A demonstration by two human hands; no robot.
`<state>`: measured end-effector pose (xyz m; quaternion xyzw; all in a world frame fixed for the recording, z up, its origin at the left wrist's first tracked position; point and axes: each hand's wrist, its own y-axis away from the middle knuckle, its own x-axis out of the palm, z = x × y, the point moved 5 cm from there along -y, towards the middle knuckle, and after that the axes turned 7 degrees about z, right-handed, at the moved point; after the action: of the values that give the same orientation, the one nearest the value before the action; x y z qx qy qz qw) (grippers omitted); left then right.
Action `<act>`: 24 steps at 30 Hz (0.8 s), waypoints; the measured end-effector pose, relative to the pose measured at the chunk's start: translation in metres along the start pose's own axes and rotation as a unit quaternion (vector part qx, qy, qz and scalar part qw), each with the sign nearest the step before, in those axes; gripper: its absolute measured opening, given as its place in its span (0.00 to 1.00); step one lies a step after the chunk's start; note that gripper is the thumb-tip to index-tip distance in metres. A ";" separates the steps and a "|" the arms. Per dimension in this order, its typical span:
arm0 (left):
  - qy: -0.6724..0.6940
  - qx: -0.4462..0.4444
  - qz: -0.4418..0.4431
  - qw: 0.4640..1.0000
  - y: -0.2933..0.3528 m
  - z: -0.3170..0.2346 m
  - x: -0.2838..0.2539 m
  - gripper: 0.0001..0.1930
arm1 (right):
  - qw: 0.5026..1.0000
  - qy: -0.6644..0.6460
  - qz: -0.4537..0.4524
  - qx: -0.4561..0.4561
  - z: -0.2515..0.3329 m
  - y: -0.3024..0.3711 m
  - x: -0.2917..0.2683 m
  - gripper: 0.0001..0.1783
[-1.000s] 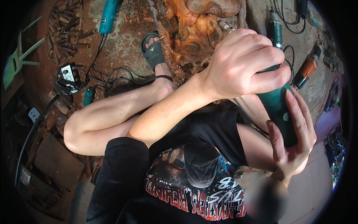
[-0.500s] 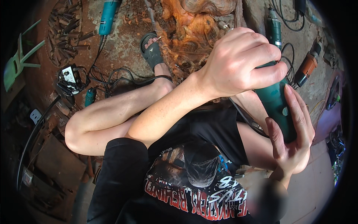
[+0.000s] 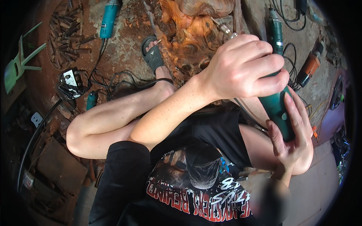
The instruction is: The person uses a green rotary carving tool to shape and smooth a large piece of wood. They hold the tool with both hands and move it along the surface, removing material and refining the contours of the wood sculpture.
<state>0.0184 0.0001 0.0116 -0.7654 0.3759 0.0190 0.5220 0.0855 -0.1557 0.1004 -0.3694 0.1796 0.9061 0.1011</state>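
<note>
My left hand [image 3: 243, 67] is wrapped round the front part of a dark green die grinder [image 3: 277, 109]. My right hand [image 3: 296, 137] cups the rear end of the same tool, thumb on one side and fingers along the other. Past my left knuckles pokes the grinder's metal collet [image 3: 228, 30], its thin bit pointing at an orange-brown carved piece of wood [image 3: 190, 41]. Whether the bit touches the wood I cannot tell. Much of the grinder's body is hidden under my left fingers.
Another green grinder [image 3: 276, 32] and an orange-and-black power tool [image 3: 311, 66] lie at the right. On the left are a teal power tool [image 3: 109, 20], a white socket box [image 3: 69, 79] with tangled cables, a heap of brown cylindrical pieces [image 3: 66, 34] and a pale green chair [image 3: 19, 64].
The grinder and both hands have shifted slightly, and more of the collet and bit shows beyond my left hand. The grip of both hands stays the same.
</note>
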 end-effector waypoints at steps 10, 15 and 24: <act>0.033 -0.018 0.006 0.999 -0.002 0.002 0.003 0.10 | 0.999 -0.019 -0.043 0.015 0.001 0.000 0.000 0.37; 0.021 -0.011 0.020 1.000 0.000 0.003 0.004 0.11 | 0.997 -0.035 -0.061 0.014 -0.005 0.002 0.006 0.37; 0.018 0.008 0.001 1.000 -0.002 0.001 0.006 0.09 | 0.997 -0.035 -0.075 -0.001 -0.009 0.007 0.009 0.37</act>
<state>0.0245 -0.0021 0.0105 -0.7612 0.3864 0.0027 0.5208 0.0828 -0.1650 0.0898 -0.3503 0.1471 0.9085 0.1742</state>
